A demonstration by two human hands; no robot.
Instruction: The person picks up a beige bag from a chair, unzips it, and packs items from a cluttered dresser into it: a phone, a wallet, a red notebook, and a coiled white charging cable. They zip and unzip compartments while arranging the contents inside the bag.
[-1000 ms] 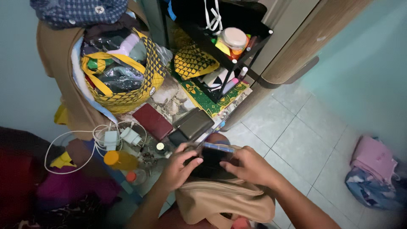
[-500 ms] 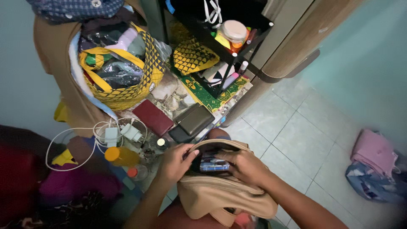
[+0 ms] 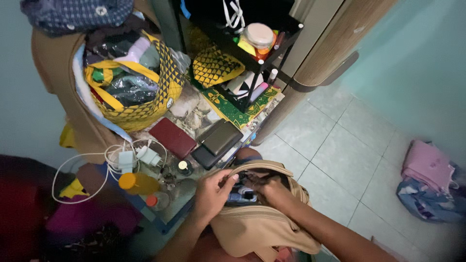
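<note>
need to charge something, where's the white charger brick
In the head view it lies left of centre: the white charger brick sits among its coiled cable, between the maroon wallet and the orange-capped bottle.

The tan bag (image 3: 262,228) is matt woven cloth, soft and creased where the left hand (image 3: 211,194) pulls its rim. The phone (image 3: 241,196) inside looks glossy and smooth. The yellow tote (image 3: 145,104) is coarse woven fabric with a black pattern, stuffed with shiny crinkled plastic. The maroon wallet (image 3: 172,137) looks like dull leather. The charger cable (image 3: 82,167) is smooth white plastic. The shelf rack (image 3: 252,73) is black painted metal. The floor tiles (image 3: 340,150) are smooth, faintly glossy ceramic, and the cabinet door (image 3: 335,39) is matt wood-grain.
</note>
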